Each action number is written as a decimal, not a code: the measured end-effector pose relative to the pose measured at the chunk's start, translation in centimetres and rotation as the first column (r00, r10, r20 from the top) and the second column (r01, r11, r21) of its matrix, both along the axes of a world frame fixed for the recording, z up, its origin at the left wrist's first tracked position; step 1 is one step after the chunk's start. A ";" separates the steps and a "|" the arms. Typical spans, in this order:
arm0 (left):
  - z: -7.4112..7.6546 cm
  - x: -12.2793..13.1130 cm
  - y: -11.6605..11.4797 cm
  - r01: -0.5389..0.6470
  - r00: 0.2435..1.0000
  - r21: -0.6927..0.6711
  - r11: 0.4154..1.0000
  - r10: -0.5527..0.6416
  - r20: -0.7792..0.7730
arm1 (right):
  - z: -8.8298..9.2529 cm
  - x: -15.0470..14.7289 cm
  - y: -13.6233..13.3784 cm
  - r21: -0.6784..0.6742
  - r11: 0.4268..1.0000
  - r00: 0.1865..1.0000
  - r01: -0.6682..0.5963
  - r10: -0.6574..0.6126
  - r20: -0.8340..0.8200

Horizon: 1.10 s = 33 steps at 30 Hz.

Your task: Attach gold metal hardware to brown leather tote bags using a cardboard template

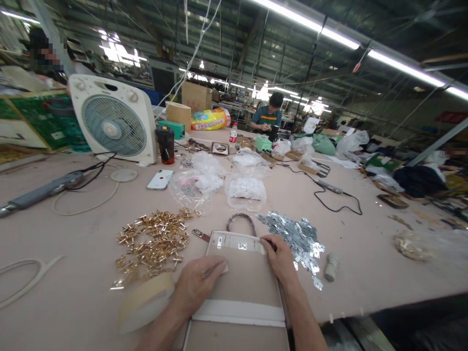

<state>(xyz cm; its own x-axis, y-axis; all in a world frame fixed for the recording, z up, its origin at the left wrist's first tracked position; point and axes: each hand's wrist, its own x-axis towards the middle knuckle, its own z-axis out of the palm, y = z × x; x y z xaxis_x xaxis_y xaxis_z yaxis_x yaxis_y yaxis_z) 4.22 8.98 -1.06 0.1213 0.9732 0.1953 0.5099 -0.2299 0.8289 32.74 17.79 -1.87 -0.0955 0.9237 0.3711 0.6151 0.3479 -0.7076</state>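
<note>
An unfinished handbag (252,278) lies inside up in front of me, with a braided handle (241,216) arching from its far edge. A brown strap with a metal fitting (200,235) sticks out at its far left corner. Metal plates (242,245) show along its far band. My left hand (199,282) is closed over the left side, pinching a small pale piece of tape (225,267). At the far right corner, my right hand (280,253) has its fingers closed on the bag's edge. A tape roll (146,302) stands beside my left forearm.
Brass-coloured fasteners (153,243) are heaped left of the bag, silver plates (296,236) right. Farther off are a phone (160,180), plastic bags (244,190), a box fan (113,119), a tumbler (165,145) and a corded tool (329,186). A person (268,117) sits across the table.
</note>
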 end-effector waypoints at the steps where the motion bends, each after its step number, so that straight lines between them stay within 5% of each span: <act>1: -0.1 -0.1 0.0 0.005 1.000 0.000 1.000 -0.005 0.004 | -0.2 -0.1 0.0 0.021 1.000 1.000 0.006 -0.006 0.005; 6: 0.3 -0.9 -0.7 0.091 0.995 -0.046 0.995 -0.089 0.055 | -0.5 0.2 -0.5 0.042 0.996 0.997 0.081 -0.081 -0.014; 10: 1.4 -1.8 -1.3 0.135 0.991 -0.087 0.987 -0.134 0.026 | 1.7 -1.0 -2.0 0.103 0.960 0.964 0.259 -0.251 -0.091; 13: 1.5 -2.2 -1.4 0.122 0.991 -0.140 0.983 -0.128 -0.032 | 4.4 -3.8 -4.2 0.026 0.999 0.991 -0.021 0.024 -0.132; 16: 1.1 -2.3 -1.4 0.120 0.990 -0.135 0.984 -0.128 -0.053 | 5.8 -7.6 -6.1 -0.037 0.896 0.897 -0.442 0.442 -0.019; 19: 0.6 -2.4 -1.5 0.110 0.992 -0.107 0.988 -0.116 -0.049 | 4.9 -10.6 -6.8 -0.033 0.817 0.815 -0.576 0.577 0.057; 25: 0.3 -2.5 -1.7 0.112 0.987 -0.119 0.987 -0.124 -0.100 | 1.0 -11.8 -6.9 0.088 0.837 0.841 -0.541 0.541 0.027; 33: 0.7 -2.6 -1.8 0.082 0.989 -0.109 0.991 -0.094 -0.114 | 0.4 -11.4 -7.5 0.146 0.871 0.881 -0.470 0.453 0.135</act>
<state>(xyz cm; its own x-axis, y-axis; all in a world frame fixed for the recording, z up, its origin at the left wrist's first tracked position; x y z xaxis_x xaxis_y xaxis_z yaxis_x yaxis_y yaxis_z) 1.65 7.14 -0.31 0.2234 0.9720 0.0729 0.5875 -0.1939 0.7856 21.37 10.31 -1.47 -0.5369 0.6900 0.4853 0.4152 0.7170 -0.5600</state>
